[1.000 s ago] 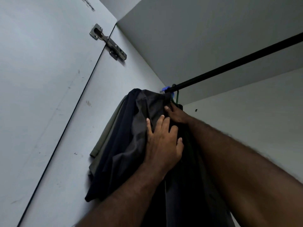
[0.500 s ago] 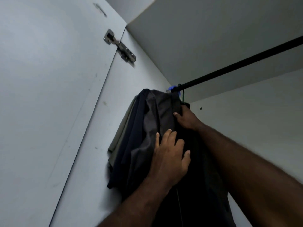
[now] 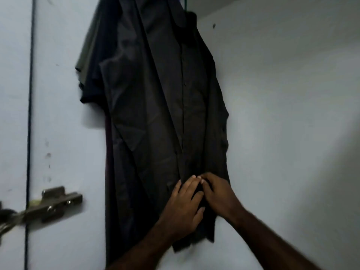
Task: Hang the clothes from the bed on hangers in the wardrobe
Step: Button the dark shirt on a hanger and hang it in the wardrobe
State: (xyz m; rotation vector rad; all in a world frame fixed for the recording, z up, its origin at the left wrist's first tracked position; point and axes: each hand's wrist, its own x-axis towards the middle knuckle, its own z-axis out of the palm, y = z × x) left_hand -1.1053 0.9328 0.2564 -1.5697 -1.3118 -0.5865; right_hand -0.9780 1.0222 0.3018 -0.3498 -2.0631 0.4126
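A dark grey button shirt [image 3: 155, 114] hangs in the wardrobe against the left side panel, its top cut off by the frame. A sliver of green hanger hook [image 3: 186, 3] shows above its collar. Behind it hang a navy garment [image 3: 91, 88] and an olive one [image 3: 85, 53]. Both my hands are low on the shirt's front, by the button strip. My left hand [image 3: 183, 209] holds the fabric between thumb and fingers. My right hand [image 3: 220, 195] pinches the front edge with curled fingertips, touching the left fingers.
A metal door hinge [image 3: 52, 205] sits on the side panel at lower left, beside the dark door gap [image 3: 30, 114]. The pale wardrobe back wall [image 3: 282, 114] fills the right. The rail is out of frame.
My view has dropped from the rail to the shirt's lower half. Both hands slid down from the collar area to the bottom of the shirt front.
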